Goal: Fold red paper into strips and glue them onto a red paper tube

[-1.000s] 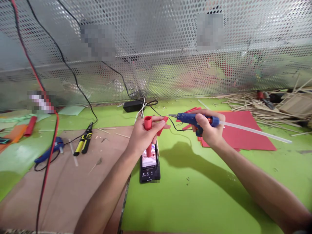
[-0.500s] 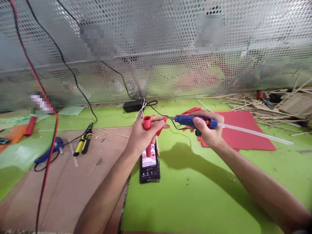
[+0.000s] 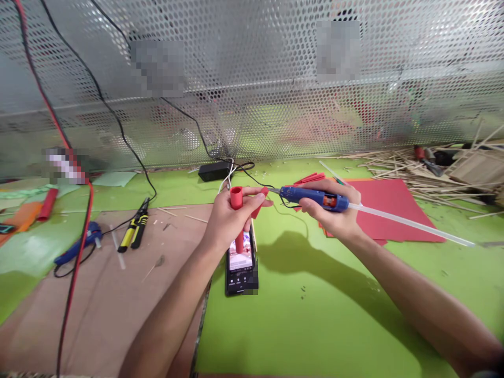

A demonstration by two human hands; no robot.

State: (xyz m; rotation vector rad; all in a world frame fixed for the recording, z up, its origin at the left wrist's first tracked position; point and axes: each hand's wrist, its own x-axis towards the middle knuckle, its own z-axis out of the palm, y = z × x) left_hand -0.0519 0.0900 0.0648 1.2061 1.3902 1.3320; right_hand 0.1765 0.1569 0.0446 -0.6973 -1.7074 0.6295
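Note:
My left hand [image 3: 230, 215] is closed round an upright red paper tube [image 3: 237, 198], whose lower end shows below the palm. Between its thumb and fingers it also pinches a small folded red paper piece [image 3: 258, 204]. My right hand [image 3: 334, 210] grips a blue glue gun [image 3: 311, 197], its nozzle pointing left at the top of the folded piece; whether they touch is too small to tell. A long clear glue stick [image 3: 413, 224] sticks out of the gun's back. Beneath my left hand a phone [image 3: 241, 273] lies on the green table [image 3: 315, 325].
Red paper sheets [image 3: 401, 210] lie at the right, with thin wooden sticks [image 3: 405, 176] behind. At the left are yellow-black pliers [image 3: 134, 226], a second blue glue gun [image 3: 81, 244] and hanging cables [image 3: 73, 273]. A black box [image 3: 214, 170] stands before the perforated metal panel [image 3: 252, 121].
The glue gun has shifted slightly left, and my right thumb has moved left and down along it, showing more of its orange part. My left hand is almost unchanged.

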